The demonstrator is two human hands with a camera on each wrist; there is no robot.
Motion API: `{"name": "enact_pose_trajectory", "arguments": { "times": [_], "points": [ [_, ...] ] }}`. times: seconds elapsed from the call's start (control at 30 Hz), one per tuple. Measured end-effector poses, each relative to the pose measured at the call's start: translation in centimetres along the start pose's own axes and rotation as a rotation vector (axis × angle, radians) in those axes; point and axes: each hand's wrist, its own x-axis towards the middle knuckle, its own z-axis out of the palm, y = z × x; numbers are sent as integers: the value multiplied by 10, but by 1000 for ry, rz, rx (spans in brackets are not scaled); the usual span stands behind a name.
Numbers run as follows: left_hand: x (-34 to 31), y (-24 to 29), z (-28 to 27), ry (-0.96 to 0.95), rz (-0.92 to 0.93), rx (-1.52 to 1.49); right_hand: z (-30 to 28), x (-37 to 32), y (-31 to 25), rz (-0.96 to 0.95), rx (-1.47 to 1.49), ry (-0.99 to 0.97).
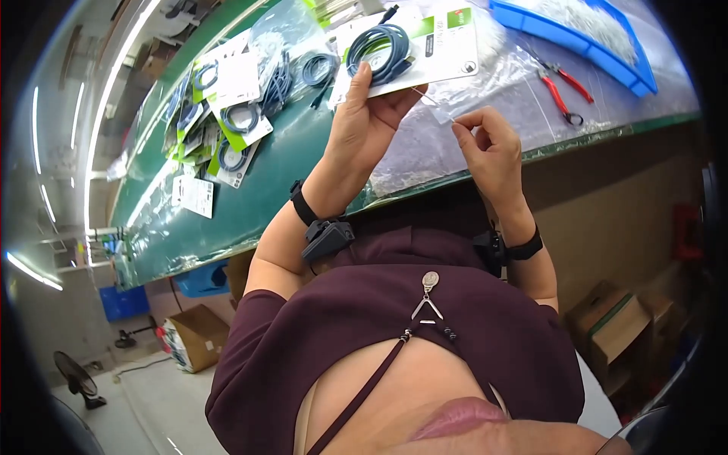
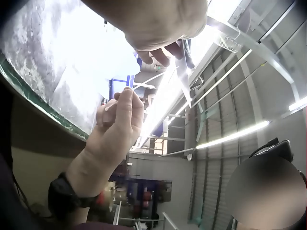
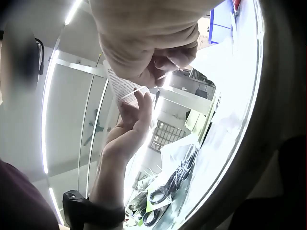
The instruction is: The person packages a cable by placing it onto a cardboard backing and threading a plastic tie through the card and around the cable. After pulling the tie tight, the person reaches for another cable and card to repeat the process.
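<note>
In the head view my left hand (image 1: pixel 364 121) holds up a white and green card (image 1: pixel 444 45) with a coiled blue cable (image 1: pixel 383 51) on it, thumb on the card's face. My right hand (image 1: pixel 481 140) pinches a thin white tie (image 1: pixel 434 101) that runs up to the card's lower edge. Both hands hover over the near edge of the green table (image 1: pixel 258 189). The left wrist view has my left hand (image 2: pixel 158 24) at the top and the right hand (image 2: pixel 117 120) pinching the tie (image 2: pixel 144 85). In the right wrist view the right hand (image 3: pixel 148 43) sits above the left hand (image 3: pixel 129 129) and the card's printed back (image 3: pixel 117 86).
Several carded blue cables (image 1: pixel 227 121) lie at the table's left. Clear plastic bags (image 1: pixel 493 72) cover the area under my hands. Red-handled pliers (image 1: pixel 563 89) lie at the right, by a blue tray (image 1: pixel 584 42) of white ties. Cardboard boxes (image 1: pixel 199 334) stand on the floor.
</note>
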Motion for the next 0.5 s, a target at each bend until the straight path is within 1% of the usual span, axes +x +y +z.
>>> {"name": "enact_pose_trajectory", "arguments": {
  "times": [0.03,0.17,0.33,0.5],
  "points": [
    [-1,-3,4,-13,-12,-22,-5,1,-1,28,-6,-12],
    [-2,3,-5,-28,17,-63,9,8,-7,-23,-77,-58],
    [3,6,-12,-44,34,-84,22,17,-9,-36,-118,-88],
    [6,8,-16,-39,26,-122,29,22,-8,11,-99,-109]
  ]
}}
